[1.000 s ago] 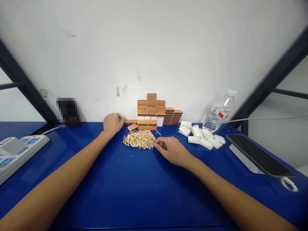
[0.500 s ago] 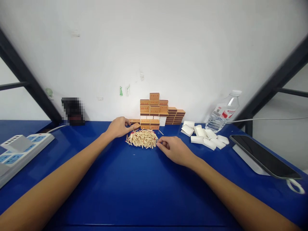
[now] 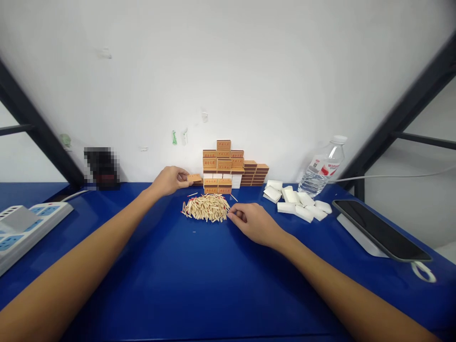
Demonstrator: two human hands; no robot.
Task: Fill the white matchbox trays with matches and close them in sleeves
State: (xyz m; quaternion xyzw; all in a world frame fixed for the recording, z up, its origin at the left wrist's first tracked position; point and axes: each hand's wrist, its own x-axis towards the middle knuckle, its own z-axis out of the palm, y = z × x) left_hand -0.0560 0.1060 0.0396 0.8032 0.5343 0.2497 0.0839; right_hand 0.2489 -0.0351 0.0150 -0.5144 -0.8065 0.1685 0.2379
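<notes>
My left hand (image 3: 170,180) reaches toward the wall and holds a small brown matchbox (image 3: 194,178) by its end, lifted a little off the blue table (image 3: 199,280). A heap of loose matches (image 3: 206,207) lies in the middle. My right hand (image 3: 253,222) rests on the table at the heap's right edge, fingers curled in a pinch; what they hold is too small to make out. Behind the heap stands a stack of brown matchboxes (image 3: 228,166) against the wall.
Several white inner trays (image 3: 295,199) lie to the right of the heap, with a water bottle (image 3: 322,166) behind them. A dark tablet (image 3: 379,229) sits at the far right. A white power strip (image 3: 24,225) is at the left edge.
My left hand moved from the table by the wall to the matchbox beside the heap and has picked it up. My right hand stayed at the heap's edge.
</notes>
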